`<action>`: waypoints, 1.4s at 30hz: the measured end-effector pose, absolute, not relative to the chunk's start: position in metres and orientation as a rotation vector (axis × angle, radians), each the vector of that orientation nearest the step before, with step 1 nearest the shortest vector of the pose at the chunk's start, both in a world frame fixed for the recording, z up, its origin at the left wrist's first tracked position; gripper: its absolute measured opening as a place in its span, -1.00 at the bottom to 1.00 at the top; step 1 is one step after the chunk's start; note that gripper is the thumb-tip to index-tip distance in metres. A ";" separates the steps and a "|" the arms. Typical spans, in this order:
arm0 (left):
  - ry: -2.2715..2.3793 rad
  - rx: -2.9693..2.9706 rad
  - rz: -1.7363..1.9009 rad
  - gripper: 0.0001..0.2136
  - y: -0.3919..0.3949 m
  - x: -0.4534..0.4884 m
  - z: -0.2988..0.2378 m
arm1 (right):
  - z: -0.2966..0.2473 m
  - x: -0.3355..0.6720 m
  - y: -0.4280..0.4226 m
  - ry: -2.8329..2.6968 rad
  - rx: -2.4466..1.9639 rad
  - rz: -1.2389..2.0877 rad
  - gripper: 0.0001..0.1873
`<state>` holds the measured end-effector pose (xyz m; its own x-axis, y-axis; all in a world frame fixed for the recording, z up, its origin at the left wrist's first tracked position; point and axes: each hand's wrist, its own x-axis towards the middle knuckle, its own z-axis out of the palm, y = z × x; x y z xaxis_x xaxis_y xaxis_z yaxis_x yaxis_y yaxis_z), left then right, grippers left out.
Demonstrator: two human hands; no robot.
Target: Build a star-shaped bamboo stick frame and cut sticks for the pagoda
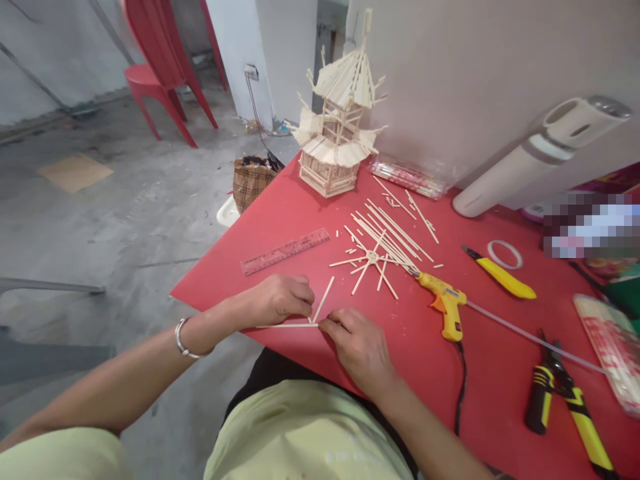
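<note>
Head view: both hands work at the lower middle of the frame, over the near edge of a red counter [400,373]. Left hand [287,298], with a silver bracelet [183,340] on its wrist, has its fingers bent together just above a horizontal stick [285,326]; whether they grip anything cannot be told. Right hand [357,347] pinches the right end of that stick between its fingers. A slanted stick [323,300] rises to the upper right from near that end, between the two hands.

Above the left hand lies a clear ruler [285,252]. Near the middle of the frame, sticks radiate from a small hub as a stick wheel [372,257], with loose sticks [393,233] spread behind it. A tiered stick tower [340,150] stands upright at the upper middle, beside a plastic packet [413,175].

Right of centre, a yellow glue gun [445,297] lies with its nozzle toward the loose sticks. Farther right are a yellow cutter knife [505,277] and a pale ring [489,249]; pliers [565,383] lie at the lower right. A pale bottle [540,157] leans at the upper right, and a red chair [160,50] stands at the upper left.
</note>
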<state>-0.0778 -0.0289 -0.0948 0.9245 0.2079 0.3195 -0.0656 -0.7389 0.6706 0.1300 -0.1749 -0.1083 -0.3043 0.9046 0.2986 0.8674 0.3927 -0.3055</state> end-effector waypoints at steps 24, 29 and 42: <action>0.010 2.454 0.576 -0.67 -0.029 -0.078 -0.097 | -0.094 0.172 -0.181 -1.914 -1.640 -0.271 -0.82; 0.004 2.441 0.629 -0.74 -0.029 -0.077 -0.097 | -0.089 0.258 -0.193 -1.254 -2.424 -0.435 -0.62; 0.053 2.455 0.665 -0.71 -0.033 -0.079 -0.097 | -0.100 0.318 -0.199 -0.992 -2.722 0.313 -0.29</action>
<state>-0.0793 -0.0328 -0.0974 0.8746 0.1837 0.4488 -0.1103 -0.8259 0.5529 0.3183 -0.1987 -0.1002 0.7482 0.6522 -0.1215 0.6036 -0.7453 -0.2831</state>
